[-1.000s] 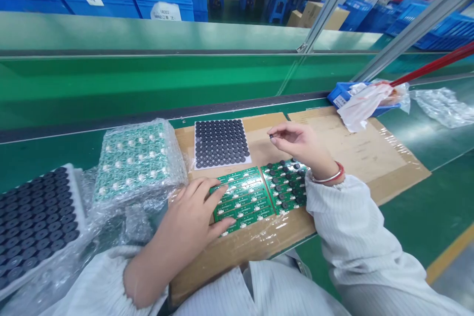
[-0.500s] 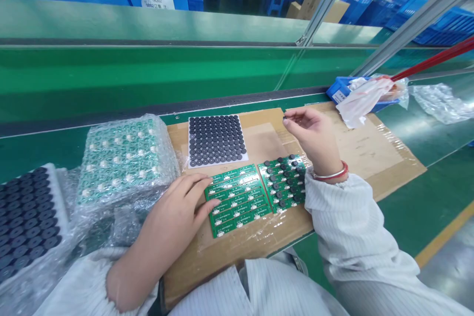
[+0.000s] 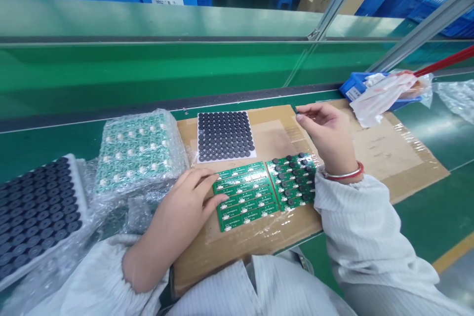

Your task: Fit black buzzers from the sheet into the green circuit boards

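My right hand pinches a small black round part between thumb and fingertips, above the cardboard sheet. My left hand rests its fingertips on a green circuit board panel with no black parts on it. Beside that panel lies a second green panel carrying several black round parts. Farther back, a white sheet holds rows of black discs. To the left of my left hand stand a bubble-wrapped stack of green boards and a tray of black round parts.
The cardboard lies on a green conveyor belt. At the right, a blue crate sits under a white plastic bag, with a red handle and loose clear plastic nearby. Blue crates stand behind the line.
My right hand has moved right and away from me, still pinching the black part. My left hand has drawn back towards the near edge of the bare panel. The camera view has shifted slightly.
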